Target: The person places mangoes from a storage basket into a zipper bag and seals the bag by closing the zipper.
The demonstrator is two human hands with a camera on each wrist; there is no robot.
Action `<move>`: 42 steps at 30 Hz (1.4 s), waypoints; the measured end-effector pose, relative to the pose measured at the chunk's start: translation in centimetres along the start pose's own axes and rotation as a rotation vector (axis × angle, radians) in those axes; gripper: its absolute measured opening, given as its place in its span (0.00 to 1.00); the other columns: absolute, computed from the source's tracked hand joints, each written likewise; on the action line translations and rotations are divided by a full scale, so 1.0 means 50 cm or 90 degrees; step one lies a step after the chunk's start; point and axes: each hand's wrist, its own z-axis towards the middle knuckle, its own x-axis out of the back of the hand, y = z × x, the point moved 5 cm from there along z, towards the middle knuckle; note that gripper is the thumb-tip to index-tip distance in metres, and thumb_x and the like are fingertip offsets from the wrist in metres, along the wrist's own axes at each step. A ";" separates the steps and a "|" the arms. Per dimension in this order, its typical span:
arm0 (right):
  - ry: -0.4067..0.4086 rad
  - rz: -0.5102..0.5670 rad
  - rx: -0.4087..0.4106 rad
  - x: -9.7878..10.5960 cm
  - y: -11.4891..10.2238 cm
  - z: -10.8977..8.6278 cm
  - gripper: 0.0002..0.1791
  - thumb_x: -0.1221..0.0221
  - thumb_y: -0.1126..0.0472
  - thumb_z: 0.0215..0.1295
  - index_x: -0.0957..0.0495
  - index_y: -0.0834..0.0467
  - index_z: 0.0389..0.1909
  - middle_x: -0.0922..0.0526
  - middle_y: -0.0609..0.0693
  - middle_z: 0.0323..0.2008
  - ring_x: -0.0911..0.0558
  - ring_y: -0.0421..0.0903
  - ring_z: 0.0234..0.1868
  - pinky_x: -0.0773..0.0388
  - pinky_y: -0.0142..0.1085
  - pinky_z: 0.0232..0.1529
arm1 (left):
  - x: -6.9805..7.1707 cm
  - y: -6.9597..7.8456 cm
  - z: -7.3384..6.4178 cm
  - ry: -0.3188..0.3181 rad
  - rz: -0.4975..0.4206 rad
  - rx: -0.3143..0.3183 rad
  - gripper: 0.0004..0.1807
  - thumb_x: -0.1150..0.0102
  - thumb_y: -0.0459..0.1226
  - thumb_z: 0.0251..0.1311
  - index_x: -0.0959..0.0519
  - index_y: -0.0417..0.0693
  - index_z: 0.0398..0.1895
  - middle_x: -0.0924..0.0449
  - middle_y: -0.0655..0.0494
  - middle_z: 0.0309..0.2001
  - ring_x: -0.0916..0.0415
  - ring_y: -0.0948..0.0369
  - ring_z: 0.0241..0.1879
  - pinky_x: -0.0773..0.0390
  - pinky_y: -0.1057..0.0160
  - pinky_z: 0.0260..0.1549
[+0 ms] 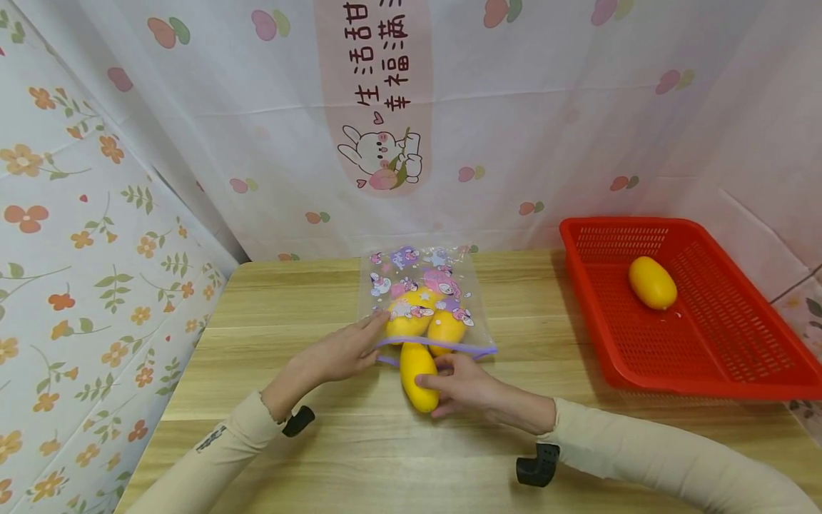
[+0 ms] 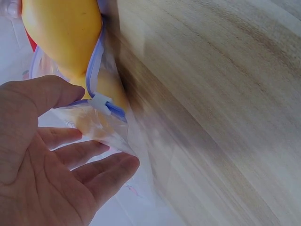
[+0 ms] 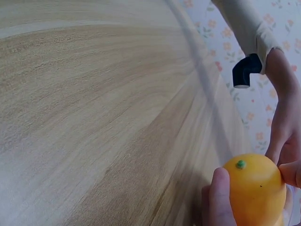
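Observation:
My right hand (image 1: 469, 385) grips a smooth yellow mango-like fruit (image 1: 419, 378), thumb on top and fingers along its side. A small green stem nub (image 3: 241, 164) shows on its near end in the right wrist view. Its far end is in the mouth of a clear zip bag (image 1: 379, 268) with pink and purple cartoon prints. More yellow fruit (image 1: 411, 325) lies inside that bag. At the bag's left corner is my left hand (image 1: 337, 353), its loosely extended fingers touching the plastic. In the left wrist view, the thumb meets the purple zip rim beside a white slider (image 2: 100, 103).
On the right stands a red perforated basket (image 1: 597, 343), with one yellow fruit (image 1: 652, 283) inside. The wooden table (image 1: 308, 457) meets a printed curtain (image 1: 501, 128) behind and a flowered cloth (image 1: 83, 285) at left.

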 end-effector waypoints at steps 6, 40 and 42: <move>0.004 -0.010 0.006 0.000 -0.002 0.002 0.37 0.32 0.63 0.64 0.38 0.78 0.65 0.23 0.65 0.46 0.16 0.53 0.36 0.13 0.45 0.35 | 0.004 0.003 0.001 0.007 -0.002 -0.005 0.37 0.43 0.32 0.70 0.47 0.27 0.76 0.44 0.28 0.73 0.44 0.41 0.73 0.39 0.45 0.68; 0.017 -0.012 0.040 -0.020 -0.012 0.018 0.26 0.36 0.58 0.71 0.28 0.76 0.56 0.17 0.59 0.40 0.15 0.49 0.33 0.14 0.44 0.39 | -0.002 0.001 0.001 0.011 -0.014 0.004 0.35 0.41 0.31 0.70 0.43 0.32 0.76 0.44 0.30 0.74 0.44 0.42 0.73 0.32 0.44 0.64; 0.020 -0.009 0.041 -0.021 -0.012 0.019 0.26 0.36 0.58 0.71 0.28 0.76 0.56 0.17 0.59 0.41 0.16 0.48 0.33 0.14 0.43 0.39 | -0.002 0.002 0.001 0.012 -0.015 0.002 0.35 0.41 0.31 0.69 0.42 0.32 0.76 0.44 0.30 0.74 0.44 0.42 0.73 0.32 0.44 0.64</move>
